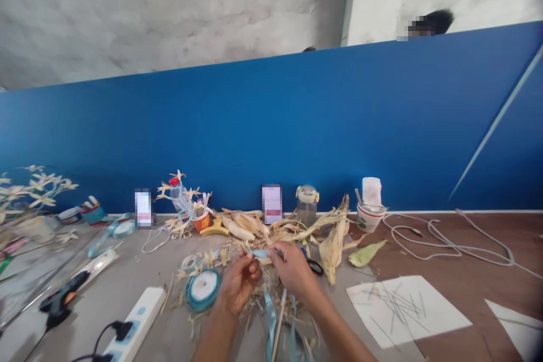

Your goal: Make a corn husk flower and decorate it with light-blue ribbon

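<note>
My left hand pinches one end of a short stretch of light blue ribbon between thumb and finger. The other end is pinched by my right hand, so the ribbon lies taut between them above the littered table. Whether a thin stem is under the ribbon is too small to tell. More blue ribbon hangs below, between my forearms, beside a pale stick. A ribbon spool lies left of my left hand. Black scissors are partly hidden behind my right hand.
Dried corn husks are heaped behind my hands, before a phone and a glass jar. At left lie a power strip and a glue gun. Thin wires rest on white paper at right, near a paper cup.
</note>
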